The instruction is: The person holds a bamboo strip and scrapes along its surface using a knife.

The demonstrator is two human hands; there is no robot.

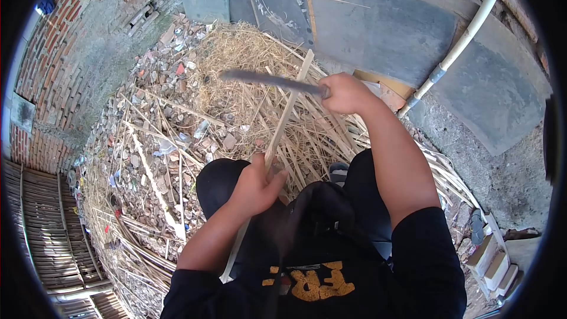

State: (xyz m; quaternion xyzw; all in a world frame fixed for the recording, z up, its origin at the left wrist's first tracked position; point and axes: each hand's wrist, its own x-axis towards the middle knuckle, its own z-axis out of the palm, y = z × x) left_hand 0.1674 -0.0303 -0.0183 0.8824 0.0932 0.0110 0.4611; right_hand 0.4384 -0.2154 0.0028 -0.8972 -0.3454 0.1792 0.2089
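My left hand (257, 188) is closed around a long, pale bamboo strip (284, 119), which slants up and away from my lap. The strip's lower end passes under my left forearm. In my right hand (347, 94) is the handle of a machete (254, 77), its dark blade pointing left. The blade crosses the strip near its upper end; whether they touch I cannot tell. Below them lies a heap of thin bamboo strips and straw-like shavings (236, 50), in front of my bent knees.
Rubble and stones (171, 171) cover the ground to the left, with loose strips across them. A brick wall (77, 41) rises at left, above a bamboo slat panel (47, 224). Grey boards (378, 29) and a white pipe (466, 41) stand at the back and right.
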